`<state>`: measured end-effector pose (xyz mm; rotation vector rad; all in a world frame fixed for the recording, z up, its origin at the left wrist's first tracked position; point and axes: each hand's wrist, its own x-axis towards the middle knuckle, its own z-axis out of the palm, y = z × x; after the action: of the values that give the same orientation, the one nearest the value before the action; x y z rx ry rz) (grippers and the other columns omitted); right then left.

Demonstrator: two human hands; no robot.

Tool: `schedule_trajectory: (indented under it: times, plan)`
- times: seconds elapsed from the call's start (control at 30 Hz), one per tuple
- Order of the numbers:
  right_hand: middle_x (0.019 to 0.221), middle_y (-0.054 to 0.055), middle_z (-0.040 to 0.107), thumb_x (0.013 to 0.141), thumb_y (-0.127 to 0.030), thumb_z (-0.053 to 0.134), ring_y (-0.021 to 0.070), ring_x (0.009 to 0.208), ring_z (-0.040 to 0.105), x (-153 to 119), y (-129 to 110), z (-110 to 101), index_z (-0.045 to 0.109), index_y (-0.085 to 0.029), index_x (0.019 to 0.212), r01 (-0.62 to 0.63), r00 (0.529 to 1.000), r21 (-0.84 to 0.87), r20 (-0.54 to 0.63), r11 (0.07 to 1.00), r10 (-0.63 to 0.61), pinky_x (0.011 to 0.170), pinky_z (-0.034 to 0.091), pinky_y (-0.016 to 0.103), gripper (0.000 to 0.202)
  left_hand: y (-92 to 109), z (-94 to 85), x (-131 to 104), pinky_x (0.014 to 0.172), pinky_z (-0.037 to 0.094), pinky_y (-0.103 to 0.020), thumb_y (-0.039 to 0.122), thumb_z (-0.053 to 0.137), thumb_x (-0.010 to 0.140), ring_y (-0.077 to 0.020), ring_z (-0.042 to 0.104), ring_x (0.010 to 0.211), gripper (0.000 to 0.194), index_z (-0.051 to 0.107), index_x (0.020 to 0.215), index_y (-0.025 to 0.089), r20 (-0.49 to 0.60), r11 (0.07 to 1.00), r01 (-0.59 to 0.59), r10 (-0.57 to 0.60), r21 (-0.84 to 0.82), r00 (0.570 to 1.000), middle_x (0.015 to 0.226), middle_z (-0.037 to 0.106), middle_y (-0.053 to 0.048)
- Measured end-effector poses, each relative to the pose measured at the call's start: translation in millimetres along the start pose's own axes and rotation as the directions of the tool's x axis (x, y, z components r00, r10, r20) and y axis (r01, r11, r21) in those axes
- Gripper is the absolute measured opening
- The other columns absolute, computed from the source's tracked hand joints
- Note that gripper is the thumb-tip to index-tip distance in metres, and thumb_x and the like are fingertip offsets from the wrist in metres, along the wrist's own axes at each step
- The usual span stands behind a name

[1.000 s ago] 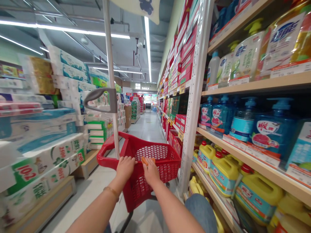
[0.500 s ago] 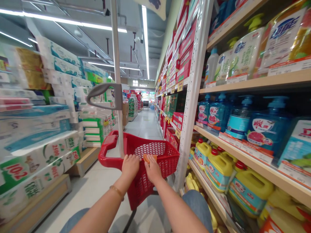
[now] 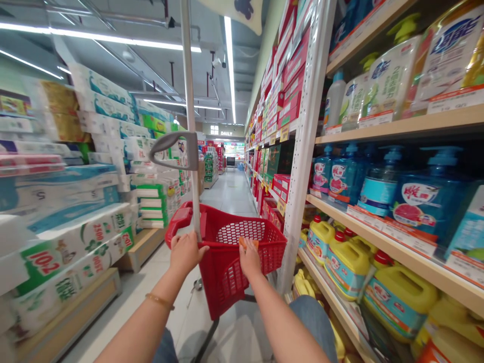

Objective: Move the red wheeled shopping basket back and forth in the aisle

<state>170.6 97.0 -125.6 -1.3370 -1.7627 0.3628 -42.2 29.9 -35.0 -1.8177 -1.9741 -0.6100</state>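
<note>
A red plastic shopping cart (image 3: pixel 223 282) with a lattice basket stands in front of me. Curled over its rim near the foot of the metal pole (image 3: pixel 189 101) is my left hand (image 3: pixel 184 256), its thumb sticking out to the right. My right hand (image 3: pixel 250 259) grips a small orange cloth (image 3: pixel 251 243) against the basket's near rim; part of the cloth is hidden under the fingers. A grey loop handle (image 3: pixel 176 151) juts left from the pole.
Shelves on the right carry blue pump bottles (image 3: pixel 416 196) and yellow jugs (image 3: pixel 395 297). A white perforated upright (image 3: pixel 302 146) stands close to the basket's right side. Toilet paper packs (image 3: pixel 71 257) are stacked at left. A tiled aisle (image 3: pixel 230 191) runs ahead.
My left hand has moved left along the rim towards the pole, away from my right hand. The right hand stays on the cloth. The view has shifted slightly, so the cart appears further right.
</note>
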Motion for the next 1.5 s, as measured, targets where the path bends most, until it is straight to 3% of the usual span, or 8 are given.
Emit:
schedule_trajectory:
  times: [0.27, 0.37, 0.57, 0.8, 0.93, 1.07, 1.2, 1.5]
  plan:
    - [0.145, 0.007, 0.044, 0.097, -0.034, 0.034, 0.0178, 0.138, 0.032, -18, -70, 23, 0.045, -0.017, 0.140, 0.243, 0.969, 0.211, 0.001, 0.947, -0.248, 0.116, 0.023, 0.040, 0.048, 25, -13.2, -2, 0.087, 0.034, -0.041, 0.044, 0.049, 0.085, -0.0287, 0.065, 0.087, 0.035, 0.058, 0.095, 0.012, 0.059, 0.997, -0.005, 0.000, 0.077, 0.998, 0.083, 0.070, -0.013]
    - [0.143, 0.005, 0.047, 0.096, -0.035, 0.035, 0.0179, 0.136, 0.037, -14, -56, 10, 0.047, -0.020, 0.139, 0.255, 0.965, 0.218, 0.002, 0.942, -0.262, 0.115, 0.025, 0.040, 0.047, 17, -20.3, 1, 0.087, 0.035, -0.041, 0.043, 0.055, 0.081, -0.0295, 0.065, 0.091, 0.033, 0.061, 0.096, 0.015, 0.151, 0.989, -0.118, 0.104, 0.087, 0.983, 0.089, 0.071, -0.013]
    - [0.140, 0.011, 0.049, 0.094, -0.031, 0.036, 0.0234, 0.136, 0.037, 8, -13, -4, 0.051, -0.014, 0.135, 0.080, 0.997, 0.123, 0.011, 0.989, -0.082, 0.114, 0.022, 0.049, 0.047, 0, -27.0, 8, 0.089, 0.038, -0.043, 0.039, 0.058, 0.080, -0.0292, 0.063, 0.094, 0.023, 0.064, 0.092, 0.020, 0.217, 0.954, -0.285, 0.260, 0.090, 0.941, 0.093, 0.071, -0.010]
    - [0.141, 0.011, 0.048, 0.096, -0.032, 0.034, 0.0208, 0.136, 0.037, -3, -52, 1, 0.051, -0.014, 0.135, 0.187, 0.982, 0.197, -0.036, 0.962, -0.184, 0.114, 0.027, 0.044, 0.046, 31, -20.7, 5, 0.083, 0.041, -0.044, 0.034, 0.057, 0.080, -0.0305, 0.066, 0.089, 0.021, 0.064, 0.090, 0.017, 0.185, 0.959, -0.272, 0.253, 0.085, 0.950, 0.089, 0.071, -0.011]
    - [0.138, 0.009, 0.052, 0.096, -0.034, 0.035, 0.0186, 0.132, 0.042, -5, -49, -11, 0.053, -0.017, 0.133, 0.277, 0.961, 0.250, -0.044, 0.928, -0.275, 0.113, 0.030, 0.040, 0.044, 31, -26.0, 6, 0.079, 0.043, -0.040, 0.037, 0.060, 0.079, -0.0294, 0.066, 0.087, 0.027, 0.061, 0.096, 0.017, 0.211, 0.947, -0.322, 0.313, 0.009, 0.926, 0.087, 0.072, -0.011]
    - [0.135, 0.010, 0.055, 0.095, -0.035, 0.036, 0.0211, 0.130, 0.046, 6, -24, -16, 0.055, -0.016, 0.131, 0.143, 0.988, 0.221, -0.088, 0.965, -0.127, 0.110, 0.033, 0.044, 0.046, 10, -33.3, 12, 0.082, 0.043, -0.037, 0.050, 0.059, 0.079, -0.0267, 0.063, 0.090, 0.034, 0.060, 0.094, 0.019, 0.171, 0.900, -0.419, 0.435, -0.124, 0.884, 0.090, 0.069, -0.009]
    - [0.139, 0.013, 0.050, 0.095, -0.035, 0.034, 0.0231, 0.134, 0.041, 10, -21, -7, 0.052, -0.012, 0.134, 0.079, 0.994, 0.212, -0.097, 0.974, -0.059, 0.112, 0.030, 0.047, 0.049, -1, -34.0, 16, 0.083, 0.041, -0.038, 0.050, 0.057, 0.081, -0.0265, 0.059, 0.088, 0.031, 0.061, 0.079, 0.019, 0.163, 0.912, -0.391, 0.407, -0.122, 0.899, 0.086, 0.067, -0.009]
    - [0.151, 0.017, 0.029, 0.097, -0.037, 0.029, 0.0257, 0.142, 0.020, -27, -75, 14, 0.034, -0.002, 0.144, 0.057, 0.989, 0.301, -0.144, 0.952, -0.013, 0.116, 0.021, 0.048, 0.058, 38, -17.0, 7, 0.091, 0.036, -0.042, 0.039, 0.059, 0.077, -0.0280, 0.056, 0.096, 0.021, 0.062, 0.083, 0.019, 0.088, 0.963, -0.240, 0.251, -0.125, 0.964, 0.091, 0.067, -0.009]
